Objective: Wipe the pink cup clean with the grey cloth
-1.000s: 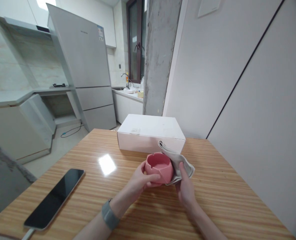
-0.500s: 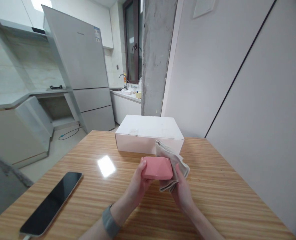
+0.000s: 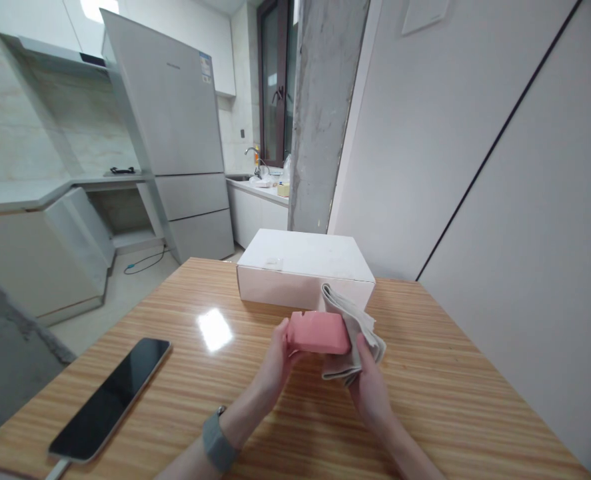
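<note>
A small pink case (image 3: 319, 333) with rounded corners is held above the table in my left hand (image 3: 275, 367), which grips its left end. I cannot make out what kind of case it is. My right hand (image 3: 370, 387) is closed on a folded grey-beige cloth (image 3: 352, 333), thumb on top. The cloth lies against the right end of the pink case, and part of it hangs below. My fingers under the case and behind the cloth are mostly hidden.
Behind my hands a white cardboard box (image 3: 305, 257) stands on the wood-grain table (image 3: 175, 413). A black-screened phone (image 3: 110, 400) with a white cable lies at the left. A white wall (image 3: 425, 167) rises on the right; a fridge (image 3: 170, 120) stands farther back.
The pink case has turned in my left hand, so a different face with a notched upper edge shows. The cloth stays at its right end. The whole view has shifted slightly.
</note>
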`<state>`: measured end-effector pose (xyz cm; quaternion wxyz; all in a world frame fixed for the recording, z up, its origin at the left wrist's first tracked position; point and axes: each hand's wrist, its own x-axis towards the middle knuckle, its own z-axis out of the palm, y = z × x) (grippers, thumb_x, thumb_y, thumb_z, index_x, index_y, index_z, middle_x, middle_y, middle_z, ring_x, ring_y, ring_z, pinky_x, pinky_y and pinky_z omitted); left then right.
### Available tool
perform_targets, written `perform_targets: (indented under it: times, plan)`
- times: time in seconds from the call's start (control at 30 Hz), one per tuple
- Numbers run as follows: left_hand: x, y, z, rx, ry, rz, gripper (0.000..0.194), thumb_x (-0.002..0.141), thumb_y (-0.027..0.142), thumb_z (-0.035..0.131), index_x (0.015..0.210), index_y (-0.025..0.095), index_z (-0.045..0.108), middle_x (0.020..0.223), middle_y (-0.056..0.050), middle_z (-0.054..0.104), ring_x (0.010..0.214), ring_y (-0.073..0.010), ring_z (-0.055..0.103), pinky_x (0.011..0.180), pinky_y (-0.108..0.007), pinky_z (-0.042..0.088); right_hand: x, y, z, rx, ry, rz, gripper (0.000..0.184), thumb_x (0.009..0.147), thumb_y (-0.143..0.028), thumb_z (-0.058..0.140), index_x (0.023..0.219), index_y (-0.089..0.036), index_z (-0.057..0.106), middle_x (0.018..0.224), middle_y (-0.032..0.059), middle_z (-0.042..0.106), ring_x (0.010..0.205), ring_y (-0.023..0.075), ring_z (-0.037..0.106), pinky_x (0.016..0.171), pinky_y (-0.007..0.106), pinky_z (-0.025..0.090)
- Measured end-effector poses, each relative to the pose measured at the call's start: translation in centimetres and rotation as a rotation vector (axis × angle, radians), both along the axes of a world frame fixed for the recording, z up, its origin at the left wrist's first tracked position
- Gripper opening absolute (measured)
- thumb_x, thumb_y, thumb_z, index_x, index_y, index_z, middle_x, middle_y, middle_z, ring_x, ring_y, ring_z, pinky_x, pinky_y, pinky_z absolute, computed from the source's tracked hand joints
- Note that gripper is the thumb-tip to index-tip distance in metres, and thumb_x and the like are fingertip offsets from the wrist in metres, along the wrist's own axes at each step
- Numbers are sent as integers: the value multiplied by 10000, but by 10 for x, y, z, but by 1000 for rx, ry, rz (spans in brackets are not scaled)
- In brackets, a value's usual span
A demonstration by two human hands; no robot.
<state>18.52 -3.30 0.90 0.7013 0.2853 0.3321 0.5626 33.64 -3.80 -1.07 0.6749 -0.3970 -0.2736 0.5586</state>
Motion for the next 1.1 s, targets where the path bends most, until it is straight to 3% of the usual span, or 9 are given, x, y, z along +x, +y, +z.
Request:
perform_targets:
  times: [0.1,0.2,0.4,0.57,0.7,0.8,0.87,0.97,1.1]
  plan:
    - [-1,-2,4,69,46,-4,445,820,477,587,1088,131,670,1093,-105,693,1054,-255,596,871,-334,463,-1,2,16,-116,165,-7,462,675,-533,721,1038,-248,703,1045,-3,740,1017,252,665,837,339,556]
    - [1,-6,5,126,21,-29,405,819,426,631,1061,105,681,1072,-122,700,1005,-233,615,847,-300,457,-2,1,27,-103,223,65,470,712,-534,691,1063,-222,699,1069,26,737,994,234,671,798,309,558]
    - [3,-5,2,48,-132,-193,540,842,476,577,1271,150,542,1218,-133,637,1104,-267,591,906,-370,460,-2,0,30,-100,214,160,454,707,-546,694,1013,-212,721,1034,45,748,990,260,674,816,350,554]
    - [1,-4,6,72,77,-17,617,725,483,695,1214,156,510,1167,-142,624,1009,-267,615,822,-365,501,-3,1,27,-120,161,140,446,667,-587,703,943,-238,736,929,34,767,995,300,673,808,414,569]
    - [1,-4,4,145,394,229,702,623,414,784,1203,155,486,1099,-122,620,982,-249,601,836,-332,490,-6,-1,18,-98,114,58,398,612,-539,762,900,-265,739,948,-8,761,1125,265,615,930,357,525]
    - [3,-3,-1,84,382,226,748,644,457,763,1265,166,464,1211,-143,588,1096,-275,565,890,-347,478,-7,1,11,-57,79,33,345,614,-494,773,886,-285,736,947,-47,756,1146,227,602,996,321,475]
    - [2,-2,-3,-1,234,140,774,677,516,721,1323,195,440,1316,-139,539,1187,-298,521,895,-371,488,-5,3,9,-66,92,-7,332,623,-483,769,884,-281,732,934,-53,756,1089,218,633,976,309,487]
    - [1,-3,-1,-24,114,25,703,744,525,660,1349,230,459,1362,-111,525,1211,-306,516,871,-390,506,1,7,13,-138,142,-68,346,625,-493,770,855,-239,728,829,-20,763,844,228,704,813,325,569]
    - [1,-7,5,56,153,26,712,720,395,739,1350,181,484,1252,-139,616,1142,-290,574,924,-376,467,8,6,22,-148,157,70,382,692,-562,699,815,-202,727,655,27,738,587,234,678,653,386,585]
